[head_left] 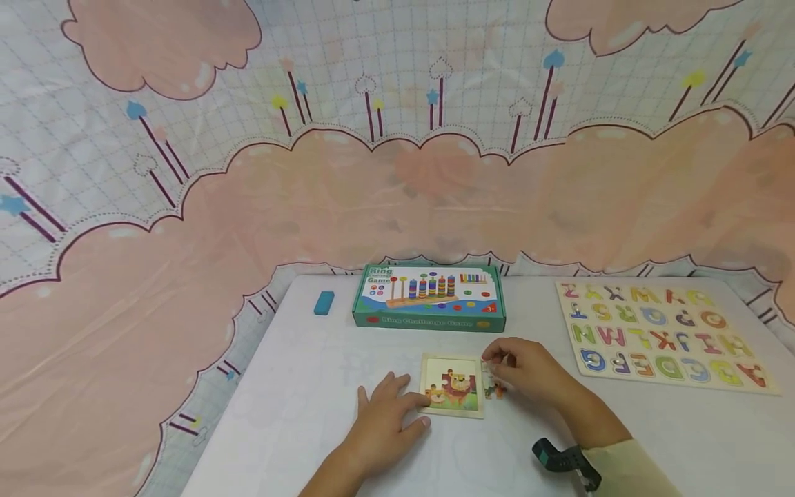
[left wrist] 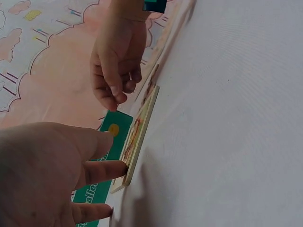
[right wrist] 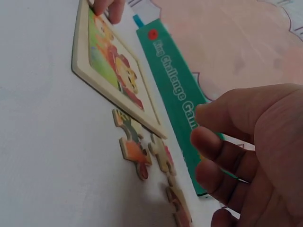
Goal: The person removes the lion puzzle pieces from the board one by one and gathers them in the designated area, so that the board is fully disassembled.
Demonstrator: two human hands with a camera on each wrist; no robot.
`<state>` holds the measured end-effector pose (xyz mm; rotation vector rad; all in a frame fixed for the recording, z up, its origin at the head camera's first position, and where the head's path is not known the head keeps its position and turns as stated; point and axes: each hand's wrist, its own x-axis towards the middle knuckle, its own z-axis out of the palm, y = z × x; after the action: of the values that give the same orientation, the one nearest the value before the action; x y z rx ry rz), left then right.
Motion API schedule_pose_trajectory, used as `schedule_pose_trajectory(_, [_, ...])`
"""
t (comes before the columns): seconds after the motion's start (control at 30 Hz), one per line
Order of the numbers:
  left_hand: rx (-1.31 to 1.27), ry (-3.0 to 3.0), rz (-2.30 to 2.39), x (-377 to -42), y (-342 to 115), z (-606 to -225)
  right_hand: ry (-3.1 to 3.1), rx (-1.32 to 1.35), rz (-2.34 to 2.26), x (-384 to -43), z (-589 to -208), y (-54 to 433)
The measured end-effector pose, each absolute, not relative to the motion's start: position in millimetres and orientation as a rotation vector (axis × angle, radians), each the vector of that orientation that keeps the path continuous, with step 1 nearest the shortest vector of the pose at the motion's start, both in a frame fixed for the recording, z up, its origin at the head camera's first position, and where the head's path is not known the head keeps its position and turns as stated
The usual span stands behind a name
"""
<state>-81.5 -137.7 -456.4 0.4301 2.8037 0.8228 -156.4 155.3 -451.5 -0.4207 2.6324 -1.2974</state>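
A small wooden puzzle tray (head_left: pixel 458 414) lies on the white table, partly filled with a lion picture (head_left: pixel 458 388). At its left edge my left hand (head_left: pixel 386 415) is spread, one fingertip touching the frame's lower left. Loose jigsaw pieces lie just right of the tray; the right wrist view shows an orange and green piece (right wrist: pixel 135 145), a pale one (right wrist: pixel 161 152) and a brownish one (right wrist: pixel 178 203). Over these pieces hovers my right hand (head_left: pixel 528 367), fingers loosely bent. Its thumb and fingertips (right wrist: pixel 205 140) stand apart with nothing between them.
Behind the tray lies a green Ring Challenge Game box (head_left: pixel 428 321), with a blue block (head_left: pixel 324 303) to its left. A wooden alphabet board (head_left: pixel 664 338) lies at the right. A patterned cloth (head_left: pixel 385 200) hangs behind the table.
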Motion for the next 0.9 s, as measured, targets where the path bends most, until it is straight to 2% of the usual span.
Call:
schedule_pose_trajectory(0.27, [0.396,2.792,0.87,-85.8,-134.9,-459.4,2.59,-0.444,-1.284,-164.1,-445.9,146.2])
schedule_pose_trajectory(0.9, [0.487,2.976,0.781,-87.7,-125.2,-461.3,2.495,-0.746,-1.176,-175.6,-445.8,112.3])
